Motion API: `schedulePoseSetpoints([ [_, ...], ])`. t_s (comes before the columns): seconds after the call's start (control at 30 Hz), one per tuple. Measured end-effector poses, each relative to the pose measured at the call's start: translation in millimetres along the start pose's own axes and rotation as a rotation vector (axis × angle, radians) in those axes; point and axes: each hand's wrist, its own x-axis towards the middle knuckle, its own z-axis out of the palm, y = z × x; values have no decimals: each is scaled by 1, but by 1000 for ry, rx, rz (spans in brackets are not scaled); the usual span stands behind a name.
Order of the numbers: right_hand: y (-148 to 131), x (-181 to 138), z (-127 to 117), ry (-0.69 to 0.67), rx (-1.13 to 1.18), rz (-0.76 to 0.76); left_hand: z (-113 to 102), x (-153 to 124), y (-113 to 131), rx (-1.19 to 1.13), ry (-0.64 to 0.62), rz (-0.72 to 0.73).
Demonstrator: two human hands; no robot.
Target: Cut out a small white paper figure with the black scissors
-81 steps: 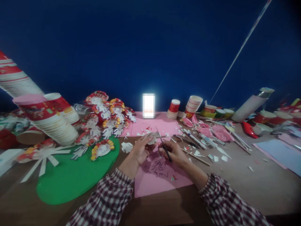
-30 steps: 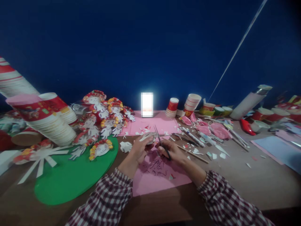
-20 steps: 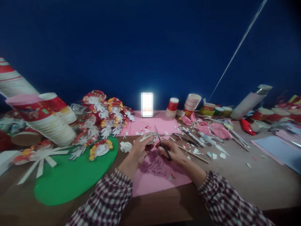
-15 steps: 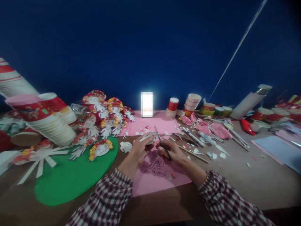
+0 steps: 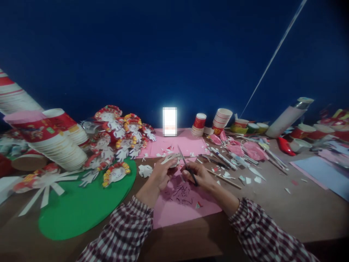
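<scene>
Now see left hand pinching pale paper cutout above pink sheet on table; right hand gripping scissors, blades at cutout edge, green disc leftward.

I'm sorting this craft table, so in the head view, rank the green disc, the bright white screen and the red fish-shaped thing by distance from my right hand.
From the right hand:
1. Bright white screen, straight behind, at the wall.
2. Green disc, left, past the other hand.
3. Red fish-shaped thing, far right.

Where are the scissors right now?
In the head view, the scissors are at the centre of the table, held in the right hand over the pink paper sheet, beside the left hand.
</scene>
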Motion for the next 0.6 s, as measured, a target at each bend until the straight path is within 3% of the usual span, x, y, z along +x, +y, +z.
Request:
schedulePoseSetpoints([
  [0.6, 0, 1, -3, -28, -93, -16, -5, 4, 4, 67, -16, 35],
])
